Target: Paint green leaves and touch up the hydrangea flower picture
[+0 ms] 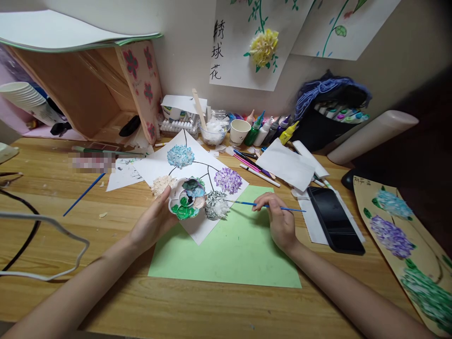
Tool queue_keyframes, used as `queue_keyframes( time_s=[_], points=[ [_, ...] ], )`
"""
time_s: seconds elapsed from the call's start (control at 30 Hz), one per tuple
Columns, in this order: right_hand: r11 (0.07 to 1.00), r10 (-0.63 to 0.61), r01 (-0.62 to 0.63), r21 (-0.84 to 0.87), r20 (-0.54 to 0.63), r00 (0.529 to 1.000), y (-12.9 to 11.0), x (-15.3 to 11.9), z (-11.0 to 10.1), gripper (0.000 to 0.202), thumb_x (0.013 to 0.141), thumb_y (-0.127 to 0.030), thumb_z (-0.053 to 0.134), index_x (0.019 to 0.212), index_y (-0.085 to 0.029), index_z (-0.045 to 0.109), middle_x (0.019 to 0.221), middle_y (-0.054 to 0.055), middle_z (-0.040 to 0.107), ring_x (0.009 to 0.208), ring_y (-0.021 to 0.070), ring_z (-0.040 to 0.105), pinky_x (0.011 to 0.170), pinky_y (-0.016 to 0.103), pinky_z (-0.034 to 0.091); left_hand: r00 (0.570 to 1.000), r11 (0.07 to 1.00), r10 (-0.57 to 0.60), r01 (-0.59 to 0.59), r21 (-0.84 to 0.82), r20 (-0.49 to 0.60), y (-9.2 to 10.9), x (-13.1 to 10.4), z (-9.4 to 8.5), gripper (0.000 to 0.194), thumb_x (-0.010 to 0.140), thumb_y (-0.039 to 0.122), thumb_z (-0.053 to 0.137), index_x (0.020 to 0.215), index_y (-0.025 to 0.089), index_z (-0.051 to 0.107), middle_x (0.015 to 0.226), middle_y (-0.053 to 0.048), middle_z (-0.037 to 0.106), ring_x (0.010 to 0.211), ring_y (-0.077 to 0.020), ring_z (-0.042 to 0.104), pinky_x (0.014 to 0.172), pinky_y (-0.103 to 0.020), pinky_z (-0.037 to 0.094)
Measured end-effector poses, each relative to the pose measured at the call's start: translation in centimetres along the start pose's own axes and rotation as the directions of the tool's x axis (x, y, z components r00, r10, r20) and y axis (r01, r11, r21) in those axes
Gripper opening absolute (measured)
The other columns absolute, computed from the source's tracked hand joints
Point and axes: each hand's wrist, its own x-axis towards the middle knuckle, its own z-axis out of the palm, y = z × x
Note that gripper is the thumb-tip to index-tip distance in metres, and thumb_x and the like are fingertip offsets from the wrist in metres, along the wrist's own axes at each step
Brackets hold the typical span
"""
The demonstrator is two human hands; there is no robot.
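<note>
Wooden table (197, 310): strip of wood between its near edge and green sheet (226, 261). White cable (49, 222) loops left of the left forearm; phone (335, 219) just beyond right hand (280, 223). Paint bottles (262, 135), paper cup (240, 133) along the back. White paper (197, 230) ahead of and between the 2 hands, partly on green. Left hand (153, 219) grips palette (172, 205) above it; right pinches blue brush (247, 203), tip at grey-white cluster (216, 205), contact unclear.

Left hand (152, 222) bare, right hand (281, 225) bare; both forearms (95, 275) slim, uncovered as far as visible.
</note>
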Motion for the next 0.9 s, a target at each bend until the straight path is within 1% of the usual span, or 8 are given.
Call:
queue_keyframes(
  time_s=[0.2, 0.37, 0.43, 0.5, 0.6, 0.73, 0.83, 0.9],
  points=[
    [0.999, -0.038, 0.039, 0.013, -0.026, 0.999, 0.0, 0.0, 0.0, 0.037, 0.099, -0.032, 0.036, 0.074, -0.021, 0.062, 0.073, 0.003, 0.058, 0.075, 0.0167, 0.054, 0.068, 0.031, 0.041, 1.000, 0.999, -0.017, 0.017, 0.034, -0.001, 0.1, 0.0, 0.6, 0.042, 0.095, 0.045, 0.041, 0.122, 0.022, 0.065, 0.121, -0.004, 0.069, 0.129, -0.0223, 0.050, 0.115, -0.036, 0.024],
    [0.996, -0.078, 0.079, 0.036, -0.028, 0.997, -0.1, -0.1, 0.0, 0.039, 0.099, -0.030, 0.033, 0.075, -0.022, 0.062, 0.073, 0.003, 0.059, 0.074, 0.0169, 0.055, 0.070, 0.032, 0.042, 0.999, 0.995, -0.021, 0.025, 0.100, -0.042, 0.0, 0.1, 0.8, 0.046, 0.092, 0.049, 0.045, 0.125, 0.021, 0.063, 0.127, -0.004, 0.066, 0.132, -0.0241, 0.047, 0.116, -0.036, 0.023],
    [0.992, -0.121, 0.123, 0.041, -0.040, 0.992, -0.1, -0.3, -0.1, 0.035, 0.099, -0.030, 0.033, 0.081, -0.023, 0.063, 0.078, 0.003, 0.061, 0.077, 0.0180, 0.057, 0.072, 0.033, 0.044, 0.999, 0.994, -0.036, 0.039, 0.106, -0.029, -0.1, 0.1, 0.6, 0.047, 0.093, 0.049, 0.044, 0.127, 0.022, 0.061, 0.127, -0.004, 0.065, 0.133, -0.0241, 0.045, 0.115, -0.036, 0.024],
    [0.985, -0.174, 0.174, 0.008, 0.033, 0.984, -0.2, -0.5, -0.2, 0.030, 0.098, -0.030, 0.034, 0.093, -0.024, 0.064, 0.090, 0.005, 0.065, 0.085, 0.0199, 0.059, 0.074, 0.035, 0.046, 0.998, 0.992, -0.057, 0.057, 0.110, -0.007, -0.4, 0.1, 0.3, 0.047, 0.093, 0.049, 0.043, 0.128, 0.022, 0.060, 0.127, -0.004, 0.065, 0.134, -0.0238, 0.044, 0.115, -0.035, 0.025],
    [0.949, -0.279, 0.305, -0.082, 0.235, 0.931, -0.4, -0.6, -0.4, 0.030, 0.098, -0.032, 0.035, 0.110, -0.026, 0.062, 0.109, 0.007, 0.067, 0.099, 0.0221, 0.060, 0.079, 0.038, 0.047, 0.997, 0.988, -0.074, 0.074, 0.135, -0.002, -0.8, 0.0, 0.3, 0.048, 0.094, 0.049, 0.041, 0.129, 0.023, 0.059, 0.130, -0.005, 0.064, 0.135, -0.0243, 0.042, 0.115, -0.036, 0.024],
    [0.873, -0.385, 0.476, -0.112, 0.442, 0.810, -1.1, -0.3, -0.3, 0.034, 0.099, -0.033, 0.032, 0.120, -0.025, 0.057, 0.114, 0.008, 0.069, 0.102, 0.0212, 0.062, 0.083, 0.038, 0.047, 0.996, 0.978, -0.091, 0.086, 0.189, 0.015, -1.1, 0.0, 0.7, 0.049, 0.093, 0.050, 0.043, 0.127, 0.020, 0.061, 0.131, -0.009, 0.062, 0.136, -0.0273, 0.041, 0.114, -0.040, 0.023],
    [0.845, -0.404, 0.523, -0.110, 0.508, 0.761, -1.4, -0.1, 0.0, 0.036, 0.099, -0.033, 0.031, 0.122, -0.024, 0.057, 0.110, 0.008, 0.071, 0.098, 0.0201, 0.063, 0.080, 0.035, 0.048, 0.994, 0.970, -0.112, 0.108, 0.216, 0.007, -1.1, -0.1, 1.1, 0.049, 0.092, 0.051, 0.045, 0.127, 0.021, 0.060, 0.133, -0.009, 0.061, 0.135, -0.0290, 0.041, 0.113, -0.043, 0.025],
    [0.842, -0.407, 0.526, -0.119, 0.501, 0.764, -1.5, -0.1, 0.0, 0.036, 0.099, -0.034, 0.031, 0.121, -0.024, 0.057, 0.109, 0.008, 0.072, 0.098, 0.0198, 0.063, 0.080, 0.034, 0.049, 0.993, 0.969, -0.114, 0.113, 0.219, -0.007, -1.0, -0.1, 1.3, 0.048, 0.090, 0.052, 0.047, 0.126, 0.023, 0.061, 0.133, -0.007, 0.061, 0.133, -0.0291, 0.043, 0.112, -0.043, 0.027]
  ],
)
